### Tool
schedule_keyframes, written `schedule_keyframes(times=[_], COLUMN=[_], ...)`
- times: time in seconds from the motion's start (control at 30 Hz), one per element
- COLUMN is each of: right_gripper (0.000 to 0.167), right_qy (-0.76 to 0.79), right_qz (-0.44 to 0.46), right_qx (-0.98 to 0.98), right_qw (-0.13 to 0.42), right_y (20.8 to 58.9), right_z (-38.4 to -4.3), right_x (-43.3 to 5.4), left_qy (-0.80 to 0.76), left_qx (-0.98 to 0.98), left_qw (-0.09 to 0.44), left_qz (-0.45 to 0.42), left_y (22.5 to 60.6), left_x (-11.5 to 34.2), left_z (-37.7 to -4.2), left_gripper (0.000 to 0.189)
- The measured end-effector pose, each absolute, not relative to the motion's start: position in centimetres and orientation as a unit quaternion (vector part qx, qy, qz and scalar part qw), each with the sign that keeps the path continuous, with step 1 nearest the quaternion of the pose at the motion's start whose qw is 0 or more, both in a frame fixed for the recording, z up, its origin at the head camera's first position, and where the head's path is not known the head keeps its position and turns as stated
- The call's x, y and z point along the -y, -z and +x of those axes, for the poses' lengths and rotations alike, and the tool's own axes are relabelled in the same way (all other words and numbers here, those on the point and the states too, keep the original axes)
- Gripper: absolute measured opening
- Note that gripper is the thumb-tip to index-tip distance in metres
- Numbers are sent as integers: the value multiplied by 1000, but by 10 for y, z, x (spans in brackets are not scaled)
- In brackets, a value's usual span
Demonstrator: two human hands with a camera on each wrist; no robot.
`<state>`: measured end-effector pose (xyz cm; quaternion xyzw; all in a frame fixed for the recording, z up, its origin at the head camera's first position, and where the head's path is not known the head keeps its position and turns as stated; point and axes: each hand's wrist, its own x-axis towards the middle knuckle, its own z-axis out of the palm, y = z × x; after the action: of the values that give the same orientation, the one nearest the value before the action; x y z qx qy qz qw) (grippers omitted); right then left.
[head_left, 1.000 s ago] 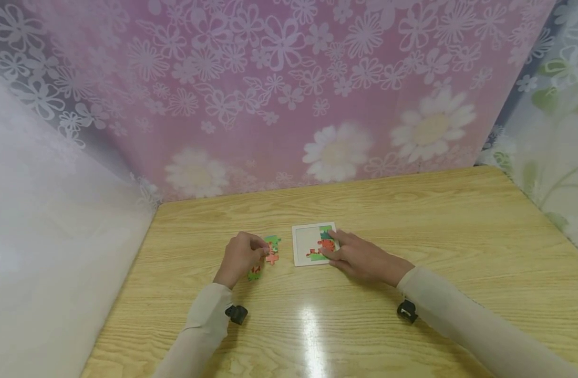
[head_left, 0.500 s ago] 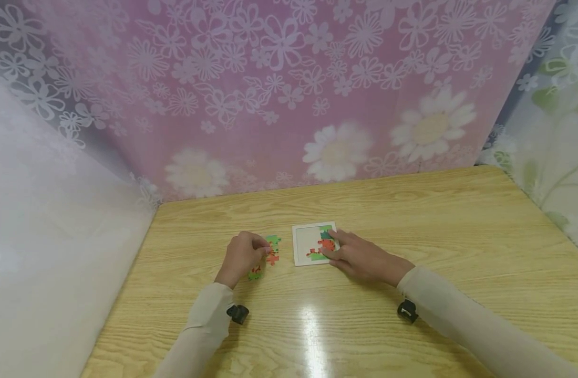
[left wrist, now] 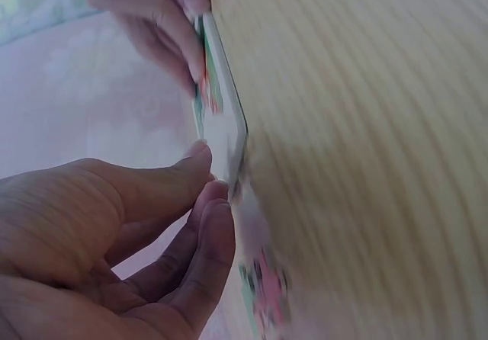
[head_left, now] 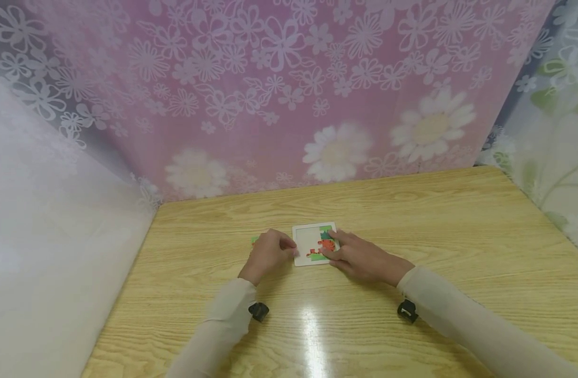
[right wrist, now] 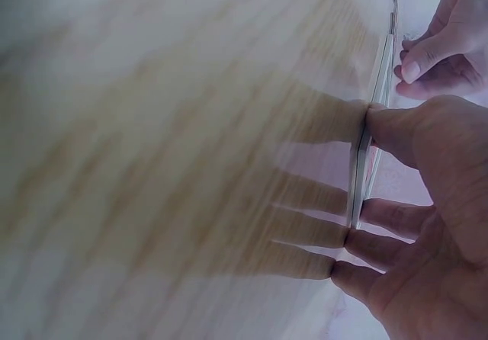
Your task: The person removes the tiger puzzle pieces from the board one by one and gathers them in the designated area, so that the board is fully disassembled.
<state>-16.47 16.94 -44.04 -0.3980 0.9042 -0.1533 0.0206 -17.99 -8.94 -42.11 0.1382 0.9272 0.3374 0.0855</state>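
While our spread right hand (head_left: 361, 257) is touching the tray (head_left: 308, 237), our left hand (head_left: 269, 255) is hovering at its left rim.
Whether bunched left fingertips (left wrist: 217, 219) are pinching anything, we cannot tell.

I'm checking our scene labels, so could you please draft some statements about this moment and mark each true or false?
1. The right hand touches the white puzzle tray. True.
2. The tray is completely filled. False: its left part is bare, with placed pieces towards the right.
3. The left hand is by the tray's left edge. True.
4. The left hand's fingers are spread wide. False: thumb and fingertips are close together.
5. Loose pieces lie outside the tray. True.
6. The table is black. False: it shows yellowish wood grain.
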Motion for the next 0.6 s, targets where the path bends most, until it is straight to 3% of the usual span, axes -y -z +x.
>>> schedule_keyframes(times=[0.23,0.6], right_gripper=[37,37], right_qy=[152,165], right_qz=[-405,-415], right_qx=[-902,-894], right_qw=[12,11], right_y=[442,442], right_z=[-166,-168], right_x=[-170,-173], left_qy=[-348,-348], left_qx=[-914,-912], left_qw=[122,124], left_qz=[168,176], left_y=[422,430], left_x=[69,58], left_z=[-178,-182], left_gripper=[14,8])
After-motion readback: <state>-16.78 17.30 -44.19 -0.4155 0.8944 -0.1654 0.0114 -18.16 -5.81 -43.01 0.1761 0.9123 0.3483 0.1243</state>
